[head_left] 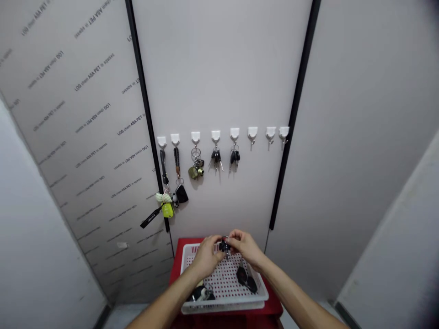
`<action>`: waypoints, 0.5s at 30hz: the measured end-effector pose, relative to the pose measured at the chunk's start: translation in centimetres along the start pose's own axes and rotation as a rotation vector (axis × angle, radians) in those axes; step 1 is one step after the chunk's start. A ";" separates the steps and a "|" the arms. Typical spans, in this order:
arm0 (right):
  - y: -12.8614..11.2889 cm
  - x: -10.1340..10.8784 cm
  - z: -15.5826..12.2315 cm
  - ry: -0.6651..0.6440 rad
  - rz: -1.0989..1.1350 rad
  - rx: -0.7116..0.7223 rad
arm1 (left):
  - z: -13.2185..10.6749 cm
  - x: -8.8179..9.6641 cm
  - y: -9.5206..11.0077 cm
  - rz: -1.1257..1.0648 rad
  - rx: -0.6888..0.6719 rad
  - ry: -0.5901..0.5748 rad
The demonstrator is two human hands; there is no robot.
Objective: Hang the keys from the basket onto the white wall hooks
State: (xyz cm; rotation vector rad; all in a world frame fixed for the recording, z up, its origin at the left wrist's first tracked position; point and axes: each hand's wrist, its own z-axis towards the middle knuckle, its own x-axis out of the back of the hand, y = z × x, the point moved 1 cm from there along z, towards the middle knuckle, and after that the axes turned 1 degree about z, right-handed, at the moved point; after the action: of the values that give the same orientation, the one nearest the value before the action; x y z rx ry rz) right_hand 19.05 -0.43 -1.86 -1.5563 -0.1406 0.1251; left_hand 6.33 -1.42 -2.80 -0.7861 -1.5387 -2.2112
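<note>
Fingers (213, 241) of the left hand (206, 256) close narrowly on a key bunch (225, 246), low in the middle of the frame. The right hand (247, 249) pinches the same bunch from the other side, its fingers equally tight. The bunch sits between the two hands, just above the far end of a white basket (224, 305).

The basket rests on a red stool (176, 274). Inside it, a dark fob (200, 294) lies at the lower left, partly under the left forearm, and a black fob (246, 278) lies to the right.

A printed panel (68, 114) fills the upper left. At mid-frame, a row of white hooks (253, 132) runs across the wall. Starting from the left, they hold a strap with a yellow tag (167, 209), a strap with a black fob (181, 193), a brass bunch (196, 167) and two dark key sets (216, 157) (235, 156).
</note>
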 end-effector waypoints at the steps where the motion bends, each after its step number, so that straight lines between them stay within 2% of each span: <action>1: -0.2 0.0 0.0 -0.007 -0.010 0.016 | 0.1 0.1 -0.2 0.016 -0.007 0.006; 4: -1.6 0.0 0.3 0.007 -0.044 0.084 | 0.7 0.3 -0.2 -0.054 -0.041 -0.037; 7: -4.6 0.8 0.8 0.082 -0.052 0.159 | 2.2 0.8 1.4 -0.227 -0.095 -0.122; 9: -7.2 1.8 1.4 0.139 -0.045 0.209 | 3.7 1.7 3.5 -0.267 -0.156 -0.114; 15: -15.3 5.2 3.3 0.298 0.009 0.372 | 8.8 5.5 11.8 0.006 -0.369 0.136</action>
State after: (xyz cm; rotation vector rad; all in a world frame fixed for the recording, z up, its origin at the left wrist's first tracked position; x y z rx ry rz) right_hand 23.43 3.56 13.52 -1.1881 0.1197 -0.0719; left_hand 10.69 2.78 11.69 -0.7190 -1.0788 -2.5233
